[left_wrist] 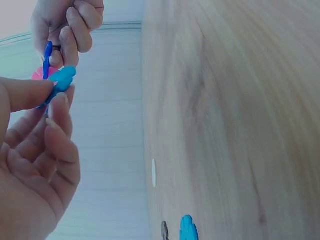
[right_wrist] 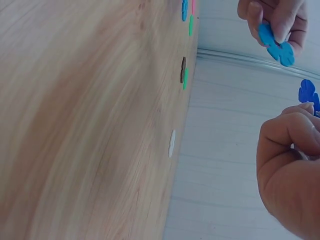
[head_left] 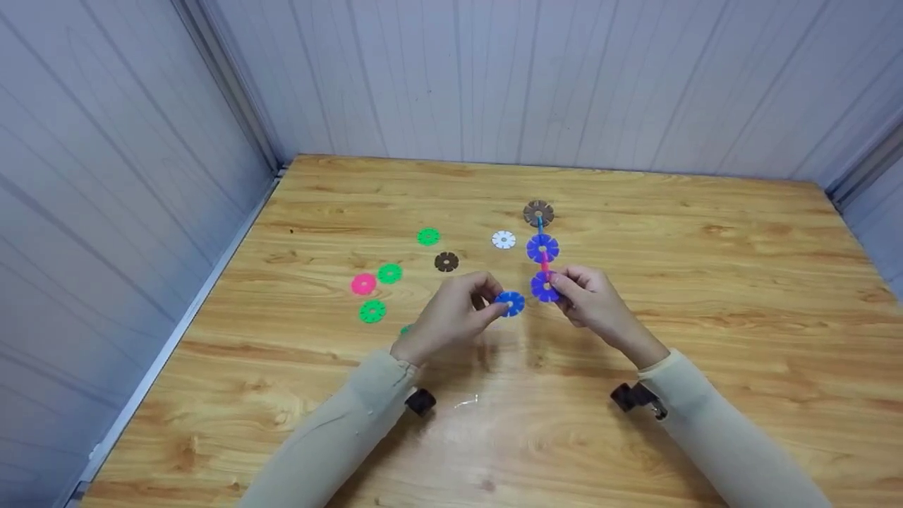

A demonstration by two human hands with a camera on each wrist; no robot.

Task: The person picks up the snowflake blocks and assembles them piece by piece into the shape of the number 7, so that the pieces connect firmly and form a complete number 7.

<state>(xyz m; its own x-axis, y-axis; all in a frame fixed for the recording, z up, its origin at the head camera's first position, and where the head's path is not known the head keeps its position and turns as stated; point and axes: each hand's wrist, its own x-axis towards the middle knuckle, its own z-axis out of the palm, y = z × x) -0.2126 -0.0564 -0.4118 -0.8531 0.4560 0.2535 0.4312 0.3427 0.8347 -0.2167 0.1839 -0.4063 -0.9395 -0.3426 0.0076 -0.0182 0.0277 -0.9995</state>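
My left hand (head_left: 455,310) pinches a blue notched plastic disc (head_left: 516,304) between thumb and fingers. My right hand (head_left: 596,303) grips the near purple-blue disc (head_left: 540,288) of a joined chain. Beyond it the chain runs through a pink disc (head_left: 545,262) seen edge-on, another purple-blue disc (head_left: 533,248), a light blue disc (head_left: 540,226) also edge-on, and a brown disc (head_left: 530,212) at the far end. In the right wrist view the loose blue disc (right_wrist: 270,42) is apart from the purple-blue disc (right_wrist: 307,91). Both hands are raised above the tabletop.
Loose discs lie on the wooden table (head_left: 741,296): white (head_left: 497,240), brown (head_left: 439,262), pink (head_left: 358,284) and several green ones (head_left: 389,267). One green disc (head_left: 404,329) is mostly hidden behind the left wrist. Panelled walls (head_left: 494,85) stand at the back and sides.
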